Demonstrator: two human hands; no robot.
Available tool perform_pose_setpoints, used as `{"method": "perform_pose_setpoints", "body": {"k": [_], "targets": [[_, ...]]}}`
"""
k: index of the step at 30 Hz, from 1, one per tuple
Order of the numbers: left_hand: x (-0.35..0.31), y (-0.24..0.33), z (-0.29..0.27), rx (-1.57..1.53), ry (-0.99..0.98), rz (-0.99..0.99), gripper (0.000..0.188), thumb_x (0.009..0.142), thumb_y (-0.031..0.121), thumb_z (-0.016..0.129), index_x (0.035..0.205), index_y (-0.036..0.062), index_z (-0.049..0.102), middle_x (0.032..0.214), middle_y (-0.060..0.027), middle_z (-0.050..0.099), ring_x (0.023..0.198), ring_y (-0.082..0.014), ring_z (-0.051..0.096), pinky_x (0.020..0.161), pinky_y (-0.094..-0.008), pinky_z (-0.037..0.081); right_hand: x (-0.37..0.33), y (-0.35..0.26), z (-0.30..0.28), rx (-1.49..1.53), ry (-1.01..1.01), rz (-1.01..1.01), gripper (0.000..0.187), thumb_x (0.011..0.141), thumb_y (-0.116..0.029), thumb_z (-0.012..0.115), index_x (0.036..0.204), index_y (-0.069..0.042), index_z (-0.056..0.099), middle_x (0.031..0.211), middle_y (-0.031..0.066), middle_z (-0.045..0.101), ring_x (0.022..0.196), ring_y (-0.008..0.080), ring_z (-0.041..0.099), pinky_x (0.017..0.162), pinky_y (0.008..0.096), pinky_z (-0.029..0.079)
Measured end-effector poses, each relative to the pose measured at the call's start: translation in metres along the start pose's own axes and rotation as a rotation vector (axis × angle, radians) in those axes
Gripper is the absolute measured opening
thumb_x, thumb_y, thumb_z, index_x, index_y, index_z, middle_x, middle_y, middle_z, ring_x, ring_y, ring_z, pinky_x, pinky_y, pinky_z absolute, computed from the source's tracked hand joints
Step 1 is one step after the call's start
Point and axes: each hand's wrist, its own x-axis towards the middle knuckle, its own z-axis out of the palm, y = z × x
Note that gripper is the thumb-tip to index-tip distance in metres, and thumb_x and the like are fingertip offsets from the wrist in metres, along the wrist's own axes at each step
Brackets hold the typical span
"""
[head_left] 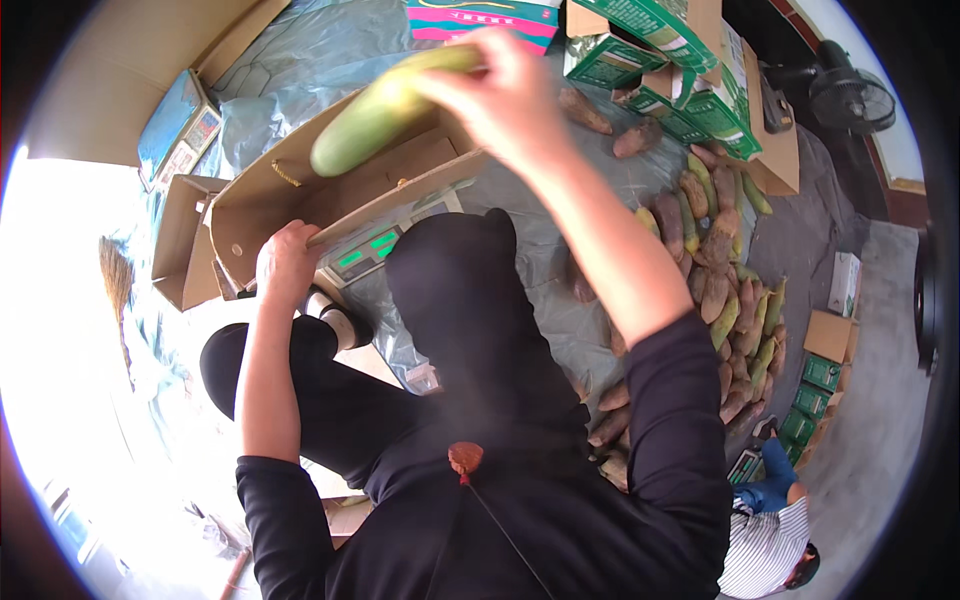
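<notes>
A long green radish (372, 118), pale yellow-green toward its upper end, hangs tilted above an open cardboard box (330, 205). The fingers of my right hand (505, 95) are closed around that upper end, a little blurred. My left hand (286, 262) grips the box's near left corner, fingers wrapped over the rim. What lies deep inside the box is hidden by its near wall and the radish. Against the box's near side is a weighing scale (368, 252) with lit green displays.
To the right spreads a heap of muddy brown and green radishes (735, 290) on plastic sheeting. Green printed cartons (715, 110) stand at the far right near a black fan (850, 90). A pink-and-teal box (500, 22) lies behind. Another person (775, 540) is at the lower right.
</notes>
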Motion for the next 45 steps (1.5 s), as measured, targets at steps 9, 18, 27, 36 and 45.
{"method": "perform_pose_setpoints", "body": {"k": [9, 18, 27, 36, 45], "targets": [[0.003, -0.014, 0.01, -0.035, 0.023, 0.035, 0.022, 0.075, 0.016, 0.066, 0.093, 0.0045, 0.066, 0.093, -0.0152, 0.061, 0.087, -0.0359, 0.059, 0.076, -0.0426, 0.047, -0.015, 0.051, 0.149, -0.409, -0.686, 0.492, 0.048, 0.073, -0.042, 0.073, 0.096, 0.0, 0.067, 0.095, 0.0207, 0.066, 0.09, 0.0343, 0.065, 0.081, 0.0404, 0.051], [0.003, -0.005, 0.008, -0.096, 0.017, -0.004, 0.017, 0.076, 0.011, 0.065, 0.091, 0.003, 0.064, 0.079, -0.0154, 0.06, 0.077, -0.0353, 0.06, 0.068, -0.0398, 0.046, -0.063, 0.019, -0.059, 0.059, -0.472, 0.281, 0.03, 0.086, -0.022, 0.065, 0.109, -0.004, 0.061, 0.099, 0.0078, 0.066, 0.087, 0.0128, 0.062, 0.077, 0.0262, 0.049], [0.004, -0.013, 0.015, -0.141, 0.026, -0.031, 0.016, 0.077, 0.009, 0.064, 0.089, -0.0004, 0.061, 0.075, -0.0165, 0.059, 0.069, -0.0303, 0.058, 0.067, -0.0369, 0.045, -0.37, 0.144, -0.239, -0.96, -0.548, 0.65, 0.016, 0.082, -0.016, 0.06, 0.088, 0.0, 0.059, 0.085, 0.0117, 0.065, 0.078, 0.0221, 0.062, 0.069, 0.0367, 0.049], [-0.002, 0.001, 0.012, -0.041, -0.002, -0.115, 0.015, 0.08, 0.012, 0.063, 0.09, 0.0012, 0.062, 0.077, -0.0148, 0.063, 0.071, -0.0269, 0.06, 0.07, -0.0364, 0.046, -0.59, 0.143, -0.229, -0.297, 0.226, 1.831, 0.015, 0.082, -0.021, 0.058, 0.086, -0.007, 0.06, 0.071, 0.0035, 0.057, 0.063, 0.0193, 0.055, 0.052, 0.0352, 0.045], [-0.001, -0.013, 0.014, -0.024, -0.014, -0.18, 0.015, 0.08, 0.014, 0.064, 0.09, 0.0028, 0.062, 0.077, -0.0137, 0.063, 0.071, -0.0258, 0.06, 0.072, -0.0359, 0.046, -0.662, 0.211, -0.197, -0.596, 0.165, 1.609, 0.024, 0.081, -0.016, 0.054, 0.101, -0.002, 0.059, 0.089, 0.0137, 0.063, 0.088, 0.0277, 0.061, 0.077, 0.038, 0.047]]}}
